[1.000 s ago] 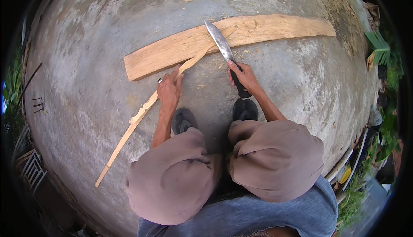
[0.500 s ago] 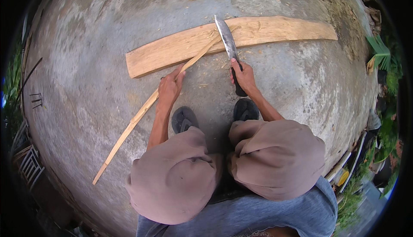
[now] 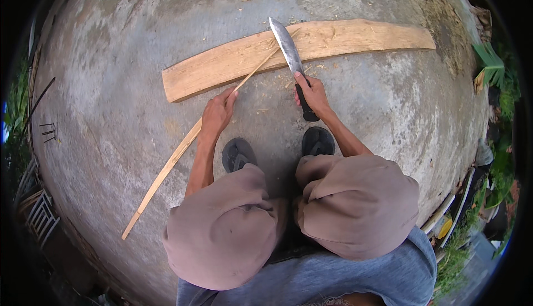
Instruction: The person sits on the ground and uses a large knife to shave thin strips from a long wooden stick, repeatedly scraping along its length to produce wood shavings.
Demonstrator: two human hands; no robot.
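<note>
A long thin wooden strip (image 3: 176, 153) runs slantwise through my left hand (image 3: 217, 111), which is closed around it. Its far end rests over a broad wooden plank (image 3: 208, 73) lying on the concrete; the near end reaches toward the lower left. My right hand (image 3: 313, 94) grips the black handle of a large knife (image 3: 288, 46), with the broad steel blade pointing away from me. The blade lies across the far end of the strip, above the plank, hiding part of both. Whether the edge touches the strip, I cannot tell.
Wood shavings (image 3: 286, 86) are scattered around the plank on the concrete floor (image 3: 122, 95). My feet in dark sandals (image 3: 239, 154) stand just behind the plank. Bent metal rods (image 3: 49, 133) stick out at the left, and green plants (image 3: 491, 67) line the right edge.
The knife has shifted slightly left and away from me, its blade tilting more to the left. The strip has turned in my left hand, showing a narrower side near the plank.
</note>
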